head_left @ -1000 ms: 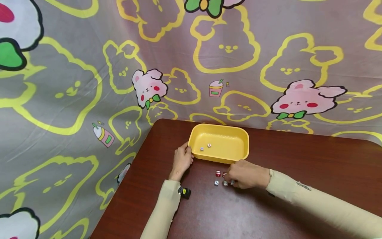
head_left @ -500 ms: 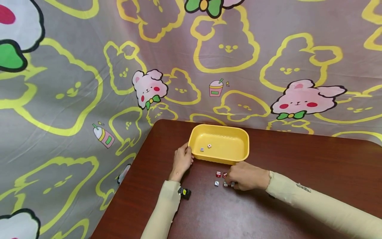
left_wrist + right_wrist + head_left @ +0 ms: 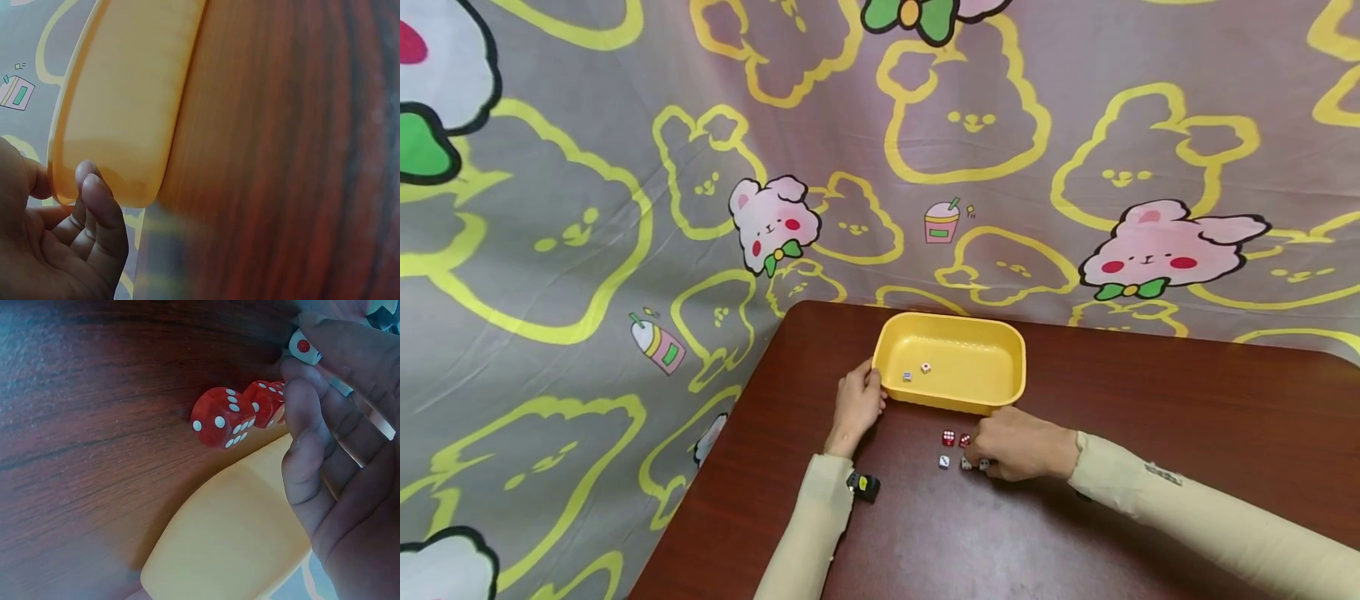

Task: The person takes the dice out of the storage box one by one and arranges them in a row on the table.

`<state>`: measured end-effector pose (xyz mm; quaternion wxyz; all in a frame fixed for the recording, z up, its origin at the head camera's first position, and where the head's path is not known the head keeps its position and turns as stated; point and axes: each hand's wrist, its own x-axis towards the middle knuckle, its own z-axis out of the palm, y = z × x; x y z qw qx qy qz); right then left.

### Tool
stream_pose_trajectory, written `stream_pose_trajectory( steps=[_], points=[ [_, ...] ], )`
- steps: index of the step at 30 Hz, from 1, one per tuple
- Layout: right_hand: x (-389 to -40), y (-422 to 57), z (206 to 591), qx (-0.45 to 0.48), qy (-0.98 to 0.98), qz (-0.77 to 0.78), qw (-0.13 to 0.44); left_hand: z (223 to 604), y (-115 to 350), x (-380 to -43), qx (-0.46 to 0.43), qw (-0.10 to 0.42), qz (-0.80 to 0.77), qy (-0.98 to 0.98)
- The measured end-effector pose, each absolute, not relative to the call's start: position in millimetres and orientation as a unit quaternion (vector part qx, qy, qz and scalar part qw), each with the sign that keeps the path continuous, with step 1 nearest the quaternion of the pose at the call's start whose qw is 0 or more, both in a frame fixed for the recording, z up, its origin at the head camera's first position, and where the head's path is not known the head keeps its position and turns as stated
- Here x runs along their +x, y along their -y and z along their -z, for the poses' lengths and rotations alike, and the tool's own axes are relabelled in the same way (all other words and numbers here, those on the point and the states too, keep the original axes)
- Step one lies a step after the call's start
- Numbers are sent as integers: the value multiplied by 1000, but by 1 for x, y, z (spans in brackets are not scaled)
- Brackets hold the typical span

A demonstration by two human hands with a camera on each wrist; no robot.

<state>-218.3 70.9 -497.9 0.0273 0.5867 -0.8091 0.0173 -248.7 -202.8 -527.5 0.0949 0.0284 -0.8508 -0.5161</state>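
Observation:
My left hand [image 3: 857,405] grips the front left corner of a yellow plastic tray [image 3: 1013,367]; the left wrist view shows thumb and fingers about the tray's end [image 3: 125,94]. Two small white dice lie inside, one of them a die [image 3: 926,367] with a red dot. In front of the tray my right hand [image 3: 1022,444] is low over the table, pinching a white die [image 3: 304,347] between thumb and finger. Beside those fingers sit a red die [image 3: 948,437] and a second red die [image 3: 965,440]. A white die [image 3: 943,462] stands nearer me, in a row partly covered by my fingers.
The brown wooden table [image 3: 1150,392] runs off to the right. Behind it and along its left side hangs a grey cloth [image 3: 850,125] with yellow bear outlines and pink rabbits. A black device [image 3: 866,485] is at my left wrist.
The right hand has shifted very slightly toward me, staying at the same dice. My left hand and the tray keep their places.

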Motion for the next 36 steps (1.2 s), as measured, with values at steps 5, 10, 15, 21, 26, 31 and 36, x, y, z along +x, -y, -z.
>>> stream_pose_trajectory(
  steps=[5,10,15,21,26,31,36],
  points=[
    [-218,-73,498,590,806,-10,38,528,202,-249,30,94,515,851],
    [-216,-74,497,595,803,-11,44,529,202,-249,29,94,516,851],
    [-216,-75,496,595,802,-4,56,529,203,-249,29,97,515,851],
    [-216,-74,486,579,815,-19,25,528,203,-250,30,96,514,852],
    [-220,-76,479,565,823,-45,31,527,203,-250,33,96,510,854],
    [-225,-78,474,555,829,-47,40,527,202,-250,36,95,509,855],
    [-229,-78,467,551,832,-50,42,527,201,-250,38,89,516,851]
  ],
)
